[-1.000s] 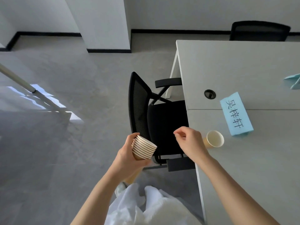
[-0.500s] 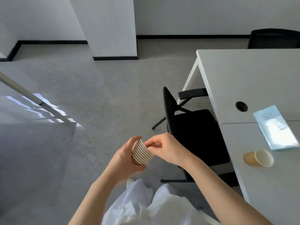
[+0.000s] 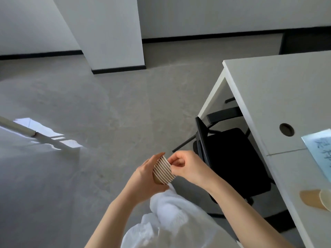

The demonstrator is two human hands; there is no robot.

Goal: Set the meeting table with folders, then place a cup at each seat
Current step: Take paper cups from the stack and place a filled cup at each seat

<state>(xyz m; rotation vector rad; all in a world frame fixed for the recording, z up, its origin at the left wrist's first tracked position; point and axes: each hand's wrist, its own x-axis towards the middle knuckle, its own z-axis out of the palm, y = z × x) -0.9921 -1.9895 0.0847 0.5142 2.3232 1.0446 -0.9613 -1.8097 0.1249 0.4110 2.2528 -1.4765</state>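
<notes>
A pale counter (image 3: 279, 90) stands at the right over grey floor (image 3: 89, 113), with a black chair (image 3: 232, 163) tucked under it and a white pillar (image 3: 111, 33) behind. One paper cup (image 3: 316, 198) lies on the counter's near edge beside a blue name card (image 3: 320, 151) — its handwriting too blurred to read. The left hand (image 3: 143, 176) grips a stack of cups (image 3: 163, 170); the right hand (image 3: 186, 166) pinches its top rim.

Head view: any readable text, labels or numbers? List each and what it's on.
Blue name card on the white table: dark handwritten characters, cut off by the frame edge and too blurred to read.
Stack of paper cups and lone paper cup: no print visible.
</notes>
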